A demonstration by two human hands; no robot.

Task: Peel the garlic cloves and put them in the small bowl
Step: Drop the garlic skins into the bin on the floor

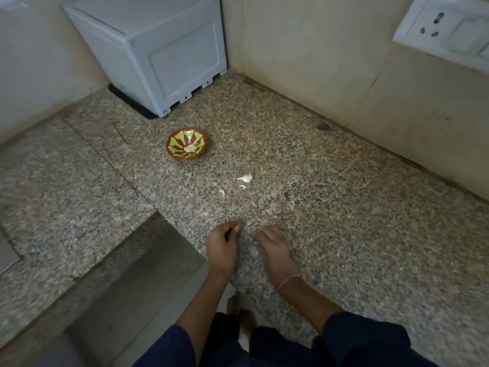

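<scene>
A small red bowl (pixel 187 147) with a green leaf pattern stands on the granite counter (pixel 317 207), with pale garlic pieces at its bottom. An unpeeled garlic clove (pixel 244 178) lies nearer to me, with two scraps of peel (pixel 221 192) beside it. My left hand (pixel 221 247) hovers at the counter's front edge with its fingers curled, and nothing shows in them. My right hand (pixel 275 251) is just to its right. Its curled fingertips are around a small, pale, blurred garlic clove (pixel 254 251).
A white plastic appliance (pixel 158 49) stands on a black mat in the far corner, behind the bowl. Tiled walls close off the back and the right, with a socket plate (pixel 444 30) at the upper right. At the left, the counter drops to a lower ledge (pixel 119 287).
</scene>
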